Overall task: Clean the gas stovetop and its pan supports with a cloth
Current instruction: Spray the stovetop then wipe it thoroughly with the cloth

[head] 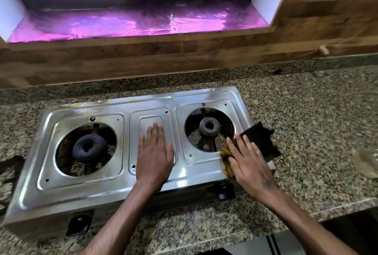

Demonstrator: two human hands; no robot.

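1. No writing, label, brand, number or sign can be read anywhere in the picture.
2. The steel top of the stove [114, 189], across the middle of the frame, carries no legible marking.
3. The black knobs [224, 190] along its front edge, in the lower part of the frame, are blurred; any marks on them cannot be made out.

I see a speckled granite counter [306, 111], a wood-grain backsplash [143, 58], a window sill lined in shiny pink film [122, 23], and, blurred at right, perhaps a plastic bag [366, 161].
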